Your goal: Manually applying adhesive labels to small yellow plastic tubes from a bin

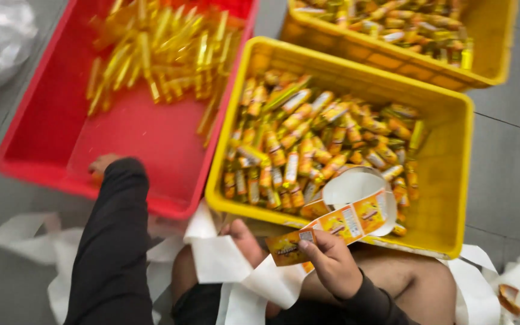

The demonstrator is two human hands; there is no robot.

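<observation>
Hands: our right hand pinches the orange label strip, which runs up-right to its curl over the near yellow crate | our left hand touches the red crate's near rim, grip unclear | right hand nearer

Crowded yellow crate; roomier red crate.

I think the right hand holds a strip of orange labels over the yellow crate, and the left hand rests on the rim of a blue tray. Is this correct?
Not quite: the tray under the left hand is red, not blue, as the head view shows. The right hand does hold the label strip by the yellow crate.
</observation>
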